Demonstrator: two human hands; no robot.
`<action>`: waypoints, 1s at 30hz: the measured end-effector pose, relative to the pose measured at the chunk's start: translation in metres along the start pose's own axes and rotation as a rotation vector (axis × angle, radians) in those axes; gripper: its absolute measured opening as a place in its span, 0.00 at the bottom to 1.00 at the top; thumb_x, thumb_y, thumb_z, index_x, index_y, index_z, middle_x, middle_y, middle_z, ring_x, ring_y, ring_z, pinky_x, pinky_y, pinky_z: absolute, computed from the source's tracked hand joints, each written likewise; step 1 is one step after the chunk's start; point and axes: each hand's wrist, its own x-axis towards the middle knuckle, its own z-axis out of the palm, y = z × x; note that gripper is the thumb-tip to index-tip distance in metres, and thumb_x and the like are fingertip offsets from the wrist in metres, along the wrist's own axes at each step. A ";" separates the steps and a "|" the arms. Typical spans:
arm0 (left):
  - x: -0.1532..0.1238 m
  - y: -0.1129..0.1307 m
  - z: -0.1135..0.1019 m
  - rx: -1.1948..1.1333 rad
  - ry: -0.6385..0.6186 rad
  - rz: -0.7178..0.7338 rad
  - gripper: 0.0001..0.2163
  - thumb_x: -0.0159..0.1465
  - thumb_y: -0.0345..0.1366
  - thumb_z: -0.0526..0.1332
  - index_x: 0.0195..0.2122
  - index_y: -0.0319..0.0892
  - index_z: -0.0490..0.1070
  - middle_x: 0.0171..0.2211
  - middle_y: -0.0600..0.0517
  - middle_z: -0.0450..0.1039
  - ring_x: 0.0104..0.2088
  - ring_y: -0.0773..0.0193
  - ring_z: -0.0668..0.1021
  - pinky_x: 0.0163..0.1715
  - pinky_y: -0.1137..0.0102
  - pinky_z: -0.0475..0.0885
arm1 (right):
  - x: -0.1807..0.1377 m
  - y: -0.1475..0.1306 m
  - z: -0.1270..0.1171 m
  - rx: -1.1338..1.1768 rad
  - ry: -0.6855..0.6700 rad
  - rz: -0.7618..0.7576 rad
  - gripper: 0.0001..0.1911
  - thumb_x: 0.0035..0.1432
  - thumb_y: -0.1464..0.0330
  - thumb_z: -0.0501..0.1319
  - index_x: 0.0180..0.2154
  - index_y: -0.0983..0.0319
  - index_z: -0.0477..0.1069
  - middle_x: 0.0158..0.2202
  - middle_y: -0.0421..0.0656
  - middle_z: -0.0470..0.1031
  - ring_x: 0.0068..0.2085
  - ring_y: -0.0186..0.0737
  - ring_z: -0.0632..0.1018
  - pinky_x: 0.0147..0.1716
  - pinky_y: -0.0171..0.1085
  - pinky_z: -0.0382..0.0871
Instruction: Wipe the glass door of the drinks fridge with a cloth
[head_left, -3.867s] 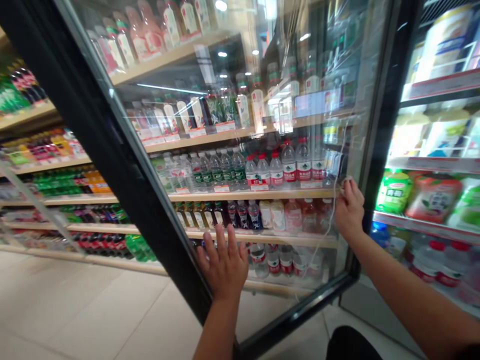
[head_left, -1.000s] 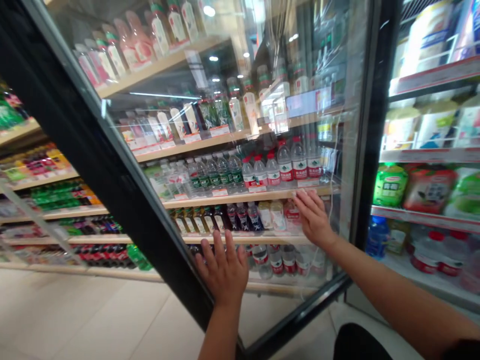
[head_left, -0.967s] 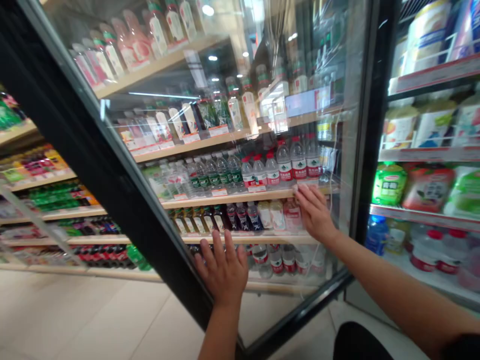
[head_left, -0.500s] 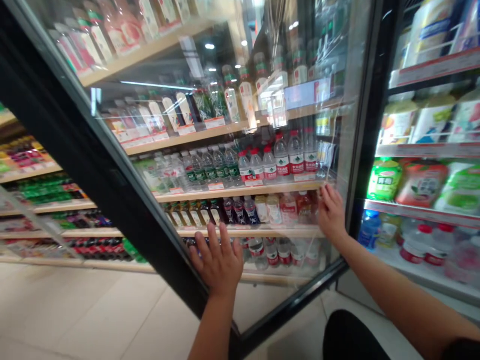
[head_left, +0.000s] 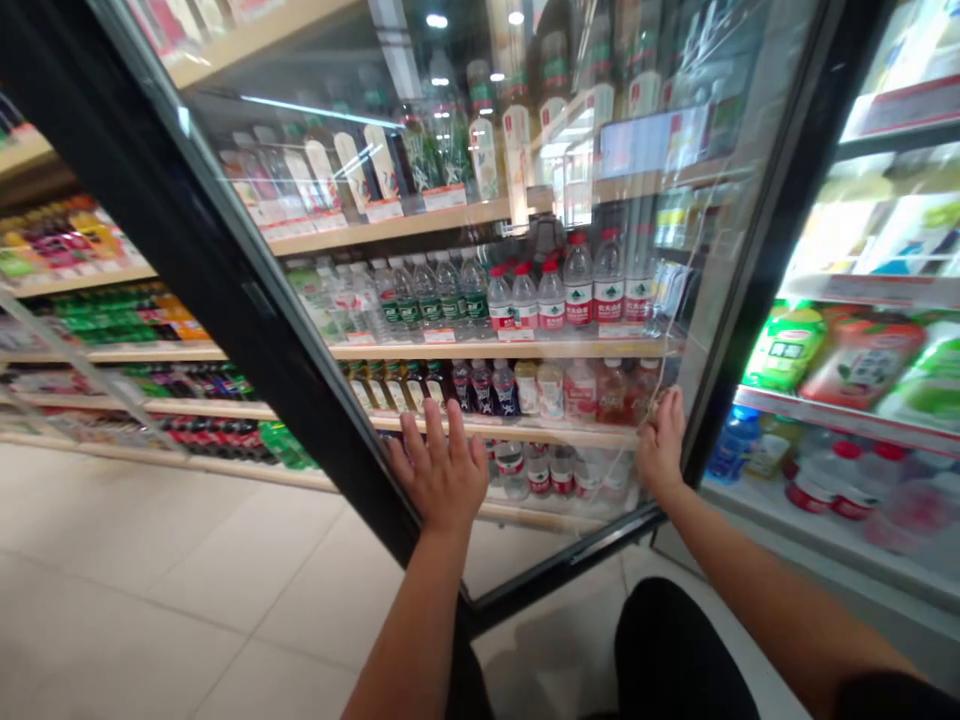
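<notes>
A glass cooler door [head_left: 525, 130] with a black frame [head_left: 202, 250] stands swung open in front of me. My left hand [head_left: 441, 470] lies flat on the glass near the frame's lower left edge, fingers spread, holding nothing. My right hand [head_left: 661, 445] presses flat on the glass at the door's lower right, next to the hinge-side frame [head_left: 757, 260], fingers stretched upward. A thin film edge or streak [head_left: 694, 250] runs down the glass above the right hand. Through the glass I see shelves of water bottles [head_left: 592, 285] and other drinks.
The open cooler interior [head_left: 862, 350] at right holds green and red pouches and red-capped bottles. Store shelves [head_left: 112, 330] of soft drinks line the left. Pale floor tiles [head_left: 187, 600] lie below. My dark-clothed knee [head_left: 675, 650] is at the bottom.
My right hand slid across the glass from the door's right edge to the left, then back right and down to the lower corner. The left hand stayed flat. My view tilted lower.
</notes>
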 end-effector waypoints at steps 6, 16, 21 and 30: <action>0.000 0.000 0.001 -0.035 -0.030 -0.030 0.30 0.66 0.41 0.58 0.68 0.45 0.53 0.67 0.37 0.55 0.70 0.42 0.50 0.65 0.40 0.45 | 0.027 -0.037 -0.001 0.023 -0.070 -0.148 0.36 0.64 0.76 0.48 0.70 0.56 0.42 0.72 0.49 0.45 0.72 0.46 0.49 0.68 0.60 0.48; 0.001 0.002 0.000 0.036 0.062 0.036 0.31 0.66 0.41 0.59 0.69 0.45 0.50 0.68 0.40 0.54 0.71 0.47 0.47 0.67 0.47 0.46 | 0.010 -0.088 0.008 0.037 -0.146 -0.384 0.36 0.65 0.77 0.47 0.70 0.51 0.42 0.72 0.44 0.48 0.72 0.51 0.51 0.67 0.65 0.48; -0.001 0.002 0.000 0.014 0.031 0.015 0.30 0.67 0.41 0.59 0.68 0.46 0.53 0.68 0.40 0.55 0.70 0.46 0.49 0.67 0.45 0.45 | -0.021 -0.106 0.013 0.058 -0.191 -0.455 0.37 0.63 0.79 0.49 0.70 0.53 0.44 0.71 0.44 0.51 0.72 0.49 0.50 0.68 0.60 0.52; -0.001 0.002 0.000 -0.031 0.039 0.008 0.28 0.68 0.42 0.58 0.68 0.45 0.54 0.68 0.39 0.54 0.71 0.47 0.47 0.67 0.44 0.44 | -0.020 -0.158 0.024 0.198 -0.290 -0.594 0.35 0.64 0.77 0.52 0.69 0.54 0.48 0.65 0.45 0.65 0.70 0.46 0.56 0.68 0.56 0.55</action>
